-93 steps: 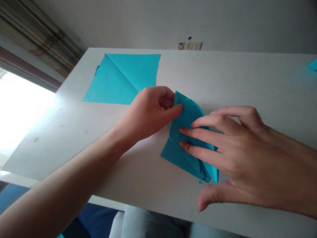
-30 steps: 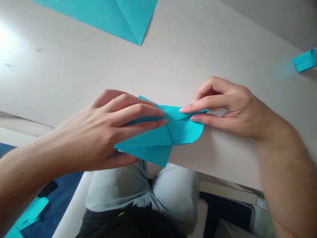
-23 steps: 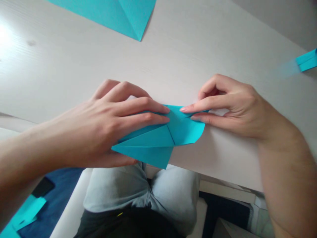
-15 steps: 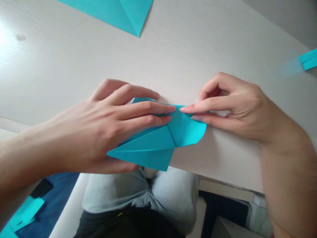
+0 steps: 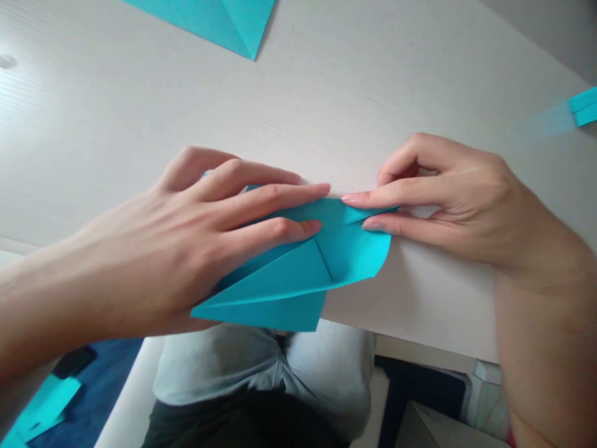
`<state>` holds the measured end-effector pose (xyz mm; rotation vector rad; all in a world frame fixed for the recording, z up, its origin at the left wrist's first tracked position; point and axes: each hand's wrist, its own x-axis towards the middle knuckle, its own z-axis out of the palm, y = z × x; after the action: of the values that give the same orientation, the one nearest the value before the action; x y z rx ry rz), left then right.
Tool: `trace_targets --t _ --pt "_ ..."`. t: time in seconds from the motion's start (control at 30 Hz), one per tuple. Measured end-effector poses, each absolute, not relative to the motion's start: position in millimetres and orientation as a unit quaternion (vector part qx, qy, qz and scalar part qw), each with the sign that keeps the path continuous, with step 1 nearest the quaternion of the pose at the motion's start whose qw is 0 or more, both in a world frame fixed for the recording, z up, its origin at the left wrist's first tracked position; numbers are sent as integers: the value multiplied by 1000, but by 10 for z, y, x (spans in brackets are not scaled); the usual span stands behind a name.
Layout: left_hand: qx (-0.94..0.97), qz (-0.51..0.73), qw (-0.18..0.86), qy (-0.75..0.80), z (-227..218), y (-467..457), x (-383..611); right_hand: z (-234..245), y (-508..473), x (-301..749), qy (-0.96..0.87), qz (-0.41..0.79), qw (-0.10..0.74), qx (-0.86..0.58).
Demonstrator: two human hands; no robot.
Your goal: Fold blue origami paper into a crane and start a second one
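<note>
A turquoise folded paper lies between my hands at the front edge of the white table, creased, with a pointed left corner and its right part curling up. My left hand reaches across it from the left, long fingers resting on its upper layers; its thumb is hidden behind the lower flap, and the hand holds the paper steady. On the right, my right hand pinches the upper right edge between thumb and forefinger, where a narrow fold shows. Its other fingers are curled.
Another creased turquoise sheet lies at the far side of the white table. A small folded turquoise strip is at the right edge. Lower left, turquoise pieces and a black object rest on dark blue cloth.
The paper's lower left point has swung down and left, covering the left thumb. Along the upper right edge, a narrow fold now shows between the right thumb and forefinger.
</note>
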<state>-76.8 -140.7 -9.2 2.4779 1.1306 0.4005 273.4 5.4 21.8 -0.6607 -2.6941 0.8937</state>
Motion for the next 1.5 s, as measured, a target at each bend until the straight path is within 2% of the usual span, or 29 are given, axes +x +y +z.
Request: trace_targets --t 0.13,0.3,0.7,1.17,1.33,1.5 --pt "893 161 156 391 -111 -1404 -756 183 87 2762 -927 289 143 -193" --pt "890 164 148 399 -120 -1379 -764 253 60 2740 -935 266 89 -216" --pt "829 186 270 453 -194 -1362 -782 370 -60 2679 -942 230 74 -233" --pt "848 162 234 447 -215 -1408 -811 416 -152 2697 -943 185 6 -278" --pt "865 191 205 416 -234 -1407 -812 407 -182 2711 -956 122 21 -265" --pt "850 184 233 435 -295 -1440 -859 391 -136 2836 -959 132 33 -249"
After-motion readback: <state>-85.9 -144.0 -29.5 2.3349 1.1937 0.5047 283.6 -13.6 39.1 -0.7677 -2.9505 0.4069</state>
